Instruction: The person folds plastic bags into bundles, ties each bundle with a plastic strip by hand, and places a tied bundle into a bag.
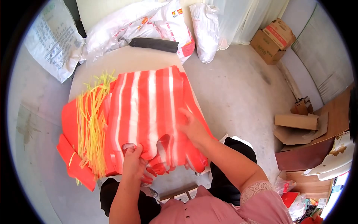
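Note:
A pile of red-and-white striped plastic bags [143, 108] lies flat on the table in front of me, with cut-out handles hanging over its near edge. My left hand [133, 160] is closed on a handle of the bags at that near edge, thumb on top. Toward the right side of the pile, my right hand [194, 128] rests with fingers stretched out and slightly blurred, touching the striped plastic. Left of the bags, a bundle of yellow plastic strips [93, 127] lies across more red plastic [69, 121].
A dark rolled-up item [154, 44] lies at the table's [112, 61] far end, before white printed sacks [112, 28]. Another white sack [205, 33] stands on the floor [231, 82]. Cardboard boxes [269, 46] stand at the back right, and opened cardboard [298, 123] lies nearer on the right.

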The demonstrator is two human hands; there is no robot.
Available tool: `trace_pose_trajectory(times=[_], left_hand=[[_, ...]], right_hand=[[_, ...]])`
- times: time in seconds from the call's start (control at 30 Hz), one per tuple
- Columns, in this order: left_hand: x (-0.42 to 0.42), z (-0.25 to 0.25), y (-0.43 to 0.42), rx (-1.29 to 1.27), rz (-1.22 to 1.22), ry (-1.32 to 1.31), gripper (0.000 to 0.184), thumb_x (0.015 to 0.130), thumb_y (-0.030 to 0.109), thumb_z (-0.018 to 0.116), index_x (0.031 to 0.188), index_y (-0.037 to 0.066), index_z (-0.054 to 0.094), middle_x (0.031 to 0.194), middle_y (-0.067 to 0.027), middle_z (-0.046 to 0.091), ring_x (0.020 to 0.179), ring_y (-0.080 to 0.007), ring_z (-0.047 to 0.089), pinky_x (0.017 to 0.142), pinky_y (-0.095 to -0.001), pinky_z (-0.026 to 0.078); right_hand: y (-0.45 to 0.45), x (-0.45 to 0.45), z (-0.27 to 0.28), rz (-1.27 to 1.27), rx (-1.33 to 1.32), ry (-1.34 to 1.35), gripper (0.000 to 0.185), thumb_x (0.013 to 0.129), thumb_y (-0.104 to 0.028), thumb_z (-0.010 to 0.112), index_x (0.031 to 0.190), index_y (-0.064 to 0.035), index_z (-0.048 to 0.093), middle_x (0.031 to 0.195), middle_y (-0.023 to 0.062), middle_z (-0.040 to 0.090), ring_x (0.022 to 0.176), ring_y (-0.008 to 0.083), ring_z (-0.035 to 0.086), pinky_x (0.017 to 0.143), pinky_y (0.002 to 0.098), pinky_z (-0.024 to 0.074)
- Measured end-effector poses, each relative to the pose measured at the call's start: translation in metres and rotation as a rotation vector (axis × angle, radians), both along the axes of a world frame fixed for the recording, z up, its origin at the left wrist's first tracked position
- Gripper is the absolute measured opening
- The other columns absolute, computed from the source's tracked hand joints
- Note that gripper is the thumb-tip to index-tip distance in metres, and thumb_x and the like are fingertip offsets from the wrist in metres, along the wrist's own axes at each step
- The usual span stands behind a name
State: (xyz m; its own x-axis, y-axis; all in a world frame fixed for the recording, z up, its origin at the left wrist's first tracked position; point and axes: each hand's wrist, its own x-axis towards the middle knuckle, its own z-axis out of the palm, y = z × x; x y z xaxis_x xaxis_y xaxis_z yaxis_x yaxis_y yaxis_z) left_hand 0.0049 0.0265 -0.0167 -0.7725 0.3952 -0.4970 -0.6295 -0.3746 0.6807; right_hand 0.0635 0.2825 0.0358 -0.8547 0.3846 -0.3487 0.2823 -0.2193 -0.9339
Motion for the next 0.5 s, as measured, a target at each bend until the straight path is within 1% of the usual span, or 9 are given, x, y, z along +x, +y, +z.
trace_pose_trajectory(times=[0.07, 0.1, 0.17, 0.23, 0.27, 0.33, 0.37, 0.47, 0.5], left_hand=[[0.011, 0.007, 0.005, 0.0, -0.005, -0.011, 0.022, 0.108, 0.014, 0.057, 0.127, 0.001, 0.058, 0.124, -0.0117, 0.069, 0.111, -0.0244, 0.07, 0.097, -0.0424, 0.06], [0.016, 0.007, 0.009, 0.012, -0.009, -0.02, 0.023, 0.109, 0.014, 0.055, 0.125, -0.001, 0.059, 0.125, -0.0133, 0.069, 0.111, -0.0241, 0.07, 0.096, -0.0412, 0.06], [0.026, 0.008, 0.02, 0.038, -0.004, -0.021, 0.021, 0.11, 0.013, 0.054, 0.121, -0.003, 0.058, 0.12, -0.0145, 0.07, 0.107, -0.0238, 0.072, 0.093, -0.0395, 0.062], [0.035, 0.008, 0.03, 0.065, 0.003, -0.021, 0.02, 0.11, 0.013, 0.052, 0.117, -0.006, 0.058, 0.116, -0.0157, 0.071, 0.103, -0.0234, 0.073, 0.09, -0.0378, 0.064], [0.038, 0.008, 0.033, 0.051, -0.024, -0.024, 0.022, 0.111, 0.014, 0.052, 0.119, -0.005, 0.058, 0.118, -0.0154, 0.07, 0.105, -0.0231, 0.072, 0.09, -0.0374, 0.064], [0.043, 0.007, 0.035, 0.028, -0.074, -0.036, 0.025, 0.111, 0.016, 0.051, 0.123, -0.005, 0.058, 0.121, -0.0148, 0.07, 0.108, -0.0225, 0.071, 0.091, -0.0366, 0.062], [0.045, 0.008, 0.038, 0.019, -0.062, -0.057, 0.024, 0.111, 0.016, 0.05, 0.123, -0.004, 0.059, 0.12, -0.013, 0.07, 0.105, -0.0212, 0.071, 0.088, -0.0348, 0.063], [0.042, 0.017, 0.041, 0.004, -0.045, -0.064, 0.024, 0.111, 0.017, 0.05, 0.123, -0.002, 0.059, 0.12, -0.0116, 0.07, 0.103, -0.0209, 0.072, 0.087, -0.0345, 0.063], [0.041, 0.016, 0.04, 0.002, -0.051, -0.062, 0.024, 0.111, 0.017, 0.05, 0.124, -0.002, 0.059, 0.12, -0.0114, 0.07, 0.103, -0.0209, 0.072, 0.087, -0.0344, 0.063]], right_hand=[[0.005, -0.005, -0.009, 0.017, 0.038, 0.002, 0.069, 0.093, -0.003, 0.069, 0.157, -0.0051, 0.042, 0.146, 0.0152, 0.056, 0.126, 0.022, 0.059, 0.104, 0.0345, 0.0515], [0.007, -0.007, -0.012, 0.017, 0.083, 0.01, 0.069, 0.093, -0.003, 0.07, 0.157, -0.0057, 0.044, 0.146, 0.0148, 0.056, 0.126, 0.0221, 0.059, 0.104, 0.0343, 0.0512], [0.013, -0.014, -0.017, 0.02, 0.174, 0.027, 0.068, 0.091, -0.004, 0.071, 0.155, -0.0068, 0.048, 0.147, 0.014, 0.056, 0.126, 0.0223, 0.058, 0.104, 0.0339, 0.0505], [0.028, -0.022, -0.03, 0.065, 0.181, 0.065, 0.068, 0.09, -0.005, 0.071, 0.154, -0.0061, 0.049, 0.149, 0.0138, 0.055, 0.128, 0.0226, 0.057, 0.106, 0.0343, 0.0492], [0.035, -0.024, -0.036, 0.088, 0.185, 0.082, 0.067, 0.09, -0.006, 0.071, 0.154, -0.0057, 0.049, 0.15, 0.0138, 0.054, 0.129, 0.0228, 0.057, 0.106, 0.0345, 0.0485], [0.046, -0.021, -0.041, 0.123, 0.158, 0.078, 0.07, 0.09, -0.008, 0.072, 0.155, -0.0059, 0.047, 0.154, 0.0152, 0.051, 0.136, 0.0244, 0.053, 0.111, 0.0359, 0.0455], [0.051, -0.018, -0.043, 0.14, 0.145, 0.077, 0.071, 0.09, -0.01, 0.072, 0.155, -0.006, 0.046, 0.156, 0.0159, 0.049, 0.139, 0.0253, 0.051, 0.113, 0.0365, 0.044], [0.05, -0.008, -0.044, 0.098, 0.071, 0.108, 0.075, 0.09, -0.014, 0.074, 0.158, -0.0067, 0.042, 0.161, 0.0171, 0.044, 0.149, 0.0269, 0.043, 0.118, 0.0379, 0.039], [0.046, -0.002, -0.036, 0.126, 0.16, 0.09, 0.075, 0.091, -0.011, 0.072, 0.158, -0.006, 0.04, 0.16, 0.0158, 0.044, 0.148, 0.0254, 0.042, 0.118, 0.0365, 0.0386]])
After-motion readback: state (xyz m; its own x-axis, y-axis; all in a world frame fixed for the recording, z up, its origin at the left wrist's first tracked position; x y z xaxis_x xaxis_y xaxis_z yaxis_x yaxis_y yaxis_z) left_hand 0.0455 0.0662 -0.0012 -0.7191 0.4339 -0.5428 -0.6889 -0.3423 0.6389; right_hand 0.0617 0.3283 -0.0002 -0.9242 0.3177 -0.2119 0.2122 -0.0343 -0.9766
